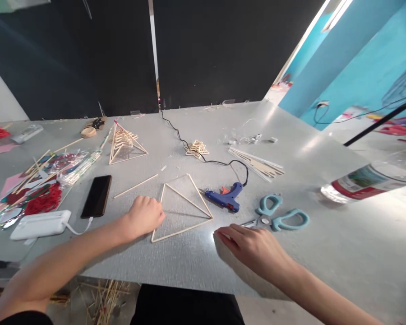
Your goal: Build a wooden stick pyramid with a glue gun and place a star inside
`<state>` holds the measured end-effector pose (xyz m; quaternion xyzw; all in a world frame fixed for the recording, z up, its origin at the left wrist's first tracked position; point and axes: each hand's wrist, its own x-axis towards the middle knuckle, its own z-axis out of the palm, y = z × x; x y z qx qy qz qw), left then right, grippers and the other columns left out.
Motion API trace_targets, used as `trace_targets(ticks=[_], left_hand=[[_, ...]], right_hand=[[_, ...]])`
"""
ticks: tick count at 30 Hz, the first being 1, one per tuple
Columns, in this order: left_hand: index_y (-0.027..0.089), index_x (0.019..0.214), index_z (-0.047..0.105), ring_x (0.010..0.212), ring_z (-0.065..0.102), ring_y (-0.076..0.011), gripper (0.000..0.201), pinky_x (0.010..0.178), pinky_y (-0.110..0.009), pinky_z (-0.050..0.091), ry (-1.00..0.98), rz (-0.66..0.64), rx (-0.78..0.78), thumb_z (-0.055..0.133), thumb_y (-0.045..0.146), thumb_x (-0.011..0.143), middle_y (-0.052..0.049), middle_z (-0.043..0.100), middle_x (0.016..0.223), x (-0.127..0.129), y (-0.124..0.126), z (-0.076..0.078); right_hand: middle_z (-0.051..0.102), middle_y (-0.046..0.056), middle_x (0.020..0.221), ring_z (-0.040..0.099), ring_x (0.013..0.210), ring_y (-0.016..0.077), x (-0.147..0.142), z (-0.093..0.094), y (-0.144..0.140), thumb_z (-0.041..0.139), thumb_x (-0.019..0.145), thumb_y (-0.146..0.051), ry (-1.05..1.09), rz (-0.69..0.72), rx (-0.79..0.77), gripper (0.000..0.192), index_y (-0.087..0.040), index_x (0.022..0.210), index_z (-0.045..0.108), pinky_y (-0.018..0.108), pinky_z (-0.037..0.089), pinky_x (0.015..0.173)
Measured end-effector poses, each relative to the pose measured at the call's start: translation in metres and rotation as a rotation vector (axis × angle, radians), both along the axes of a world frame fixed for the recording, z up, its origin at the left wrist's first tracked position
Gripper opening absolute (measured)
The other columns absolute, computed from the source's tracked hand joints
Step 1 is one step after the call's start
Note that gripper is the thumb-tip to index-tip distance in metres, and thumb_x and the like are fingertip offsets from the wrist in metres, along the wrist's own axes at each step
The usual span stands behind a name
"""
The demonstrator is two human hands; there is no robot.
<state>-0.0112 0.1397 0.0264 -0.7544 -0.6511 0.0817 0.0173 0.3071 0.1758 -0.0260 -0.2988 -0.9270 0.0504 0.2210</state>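
- The left hand [145,215] is curled into a loose fist at the left side of the stick frame [188,201]; its fingertips are hidden, so I cannot tell whether it grips a stick.
- The right hand [245,243] is palm down near the front of the tabletop [189,266], fingers bent and close together; I cannot tell whether anything is pinched beneath them.
- The stick frame, made of thin pale sticks, is between the two hands, its right corner pointing toward the right hand.
- A blue glue gun [225,197] with an orange trigger lies just right of the frame, nozzle toward it, its black cord [219,162] running back across the tabletop.
- Scissors [266,220] with light blue handles lie beside the right hand, which partly hides the blades.
- A loose stick [135,186] lies beyond the left hand.
- Farther back stand a stick pyramid [123,142] and, to its right, a low star-shaped stack [196,148].
- A fan of flat strips [257,163] lies beyond the glue gun.
- To the left are a dark phone [96,196], a white power bank [40,225] and red cord [43,198].
- A clear bottle [368,180] with a red-and-green label is at far right.
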Motion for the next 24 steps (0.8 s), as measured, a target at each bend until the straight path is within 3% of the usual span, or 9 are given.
trace_targets(ticks=[3, 5, 9, 12, 15, 18, 21, 24], left_hand=[[0.008, 0.080, 0.078, 0.070, 0.069, -0.0304, 0.036, 0.064, -0.037, 0.045, -0.019, 0.067, 0.021, 0.047, 0.022, 0.092, -0.020, 0.072, 0.073, 0.000, -0.020, 0.000], [0.009, 0.076, 0.076, 0.068, 0.068, -0.0292, 0.034, 0.063, -0.037, 0.044, -0.040, 0.105, 0.035, 0.048, 0.021, 0.090, -0.019, 0.071, 0.071, 0.002, -0.032, -0.001], [0.012, 0.068, 0.072, 0.060, 0.064, -0.0230, 0.034, 0.062, -0.033, 0.042, -0.108, 0.098, 0.047, 0.049, 0.022, 0.091, -0.014, 0.068, 0.064, 0.003, -0.053, -0.005], [0.015, 0.073, 0.073, 0.056, 0.061, -0.0191, 0.034, 0.061, -0.030, 0.041, -0.156, 0.063, 0.071, 0.049, 0.026, 0.095, -0.009, 0.067, 0.062, -0.007, -0.063, -0.007], [0.015, 0.097, 0.074, 0.060, 0.061, -0.0177, 0.030, 0.064, -0.029, 0.042, -0.188, 0.045, 0.148, 0.049, 0.031, 0.100, -0.007, 0.070, 0.071, -0.029, -0.065, -0.003], [0.016, 0.119, 0.069, 0.080, 0.067, -0.0191, 0.028, 0.074, -0.029, 0.048, -0.220, -0.034, 0.226, 0.051, 0.027, 0.101, -0.009, 0.074, 0.093, -0.052, -0.058, 0.004], [0.018, 0.128, 0.066, 0.102, 0.067, -0.0212, 0.033, 0.088, -0.031, 0.050, -0.237, -0.200, 0.242, 0.054, 0.020, 0.098, -0.010, 0.072, 0.113, -0.065, -0.050, 0.006], [0.022, 0.129, 0.069, 0.104, 0.065, -0.0204, 0.033, 0.090, -0.032, 0.051, -0.221, -0.384, 0.213, 0.054, 0.021, 0.100, -0.008, 0.070, 0.113, -0.069, -0.043, 0.003]], right_hand=[[0.064, 0.003, 0.056, 0.056, 0.044, 0.0139, 0.005, 0.010, -0.022, 0.039, 0.111, -0.031, -0.021, -0.026, 0.113, 0.045, -0.018, 0.088, 0.074, 0.032, 0.025, 0.048], [0.059, 0.000, 0.050, 0.054, 0.040, 0.0133, 0.014, 0.011, -0.042, 0.041, 0.111, -0.031, 0.013, -0.031, 0.085, 0.041, -0.018, 0.091, 0.074, 0.031, 0.027, 0.046], [0.059, -0.002, 0.051, 0.056, 0.040, 0.0125, 0.031, -0.005, -0.081, 0.044, 0.110, -0.031, 0.113, -0.095, -0.074, 0.034, -0.021, 0.095, 0.073, 0.027, 0.036, 0.046], [0.063, 0.000, 0.059, 0.059, 0.048, 0.0139, 0.035, -0.022, -0.094, 0.048, 0.108, -0.036, 0.171, -0.198, -0.103, 0.031, -0.021, 0.098, 0.074, 0.026, 0.042, 0.048], [0.069, 0.003, 0.075, 0.068, 0.068, 0.0170, 0.032, -0.030, -0.094, 0.052, 0.107, -0.038, 0.184, -0.223, -0.086, 0.027, -0.022, 0.105, 0.073, 0.027, 0.049, 0.058], [0.072, 0.006, 0.088, 0.069, 0.085, 0.0205, 0.020, -0.032, -0.085, 0.052, 0.107, -0.034, 0.180, -0.175, -0.052, 0.024, -0.022, 0.111, 0.072, 0.031, 0.055, 0.072], [0.074, 0.010, 0.106, 0.068, 0.101, 0.0233, -0.002, -0.029, -0.073, 0.051, 0.106, -0.026, 0.121, -0.081, -0.004, 0.025, -0.021, 0.121, 0.070, 0.036, 0.057, 0.085], [0.071, 0.012, 0.124, 0.065, 0.114, 0.0260, -0.029, -0.023, -0.063, 0.051, 0.105, -0.019, 0.025, 0.012, 0.034, 0.032, -0.020, 0.133, 0.066, 0.041, 0.057, 0.095]])
